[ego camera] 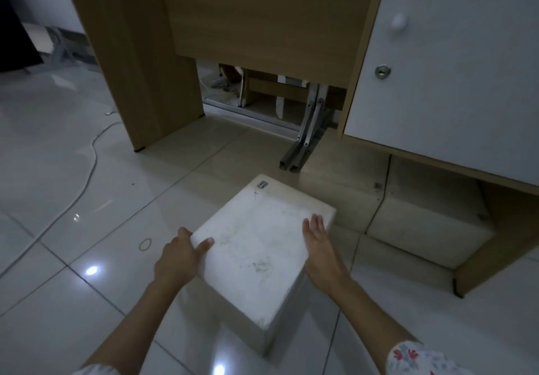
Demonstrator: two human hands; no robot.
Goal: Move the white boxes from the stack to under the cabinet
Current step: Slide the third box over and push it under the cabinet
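A white box (256,246) with a scuffed top and a small grey label near its far corner stands on the tiled floor in front of me. My left hand (179,255) grips its left edge, thumb on top. My right hand (318,246) presses flat against its right edge, fingers extended. To the right, two more white boxes (420,214) lie side by side on the floor under the white-fronted cabinet (455,68). The held box looks tall, and I cannot tell whether it is one box or a stack.
A wooden desk panel (137,68) stands to the left, with metal folding legs (303,141) on the floor beneath the desk. A white cable (87,167) runs over the tiles at left. A rubber band (145,244) lies near my left hand.
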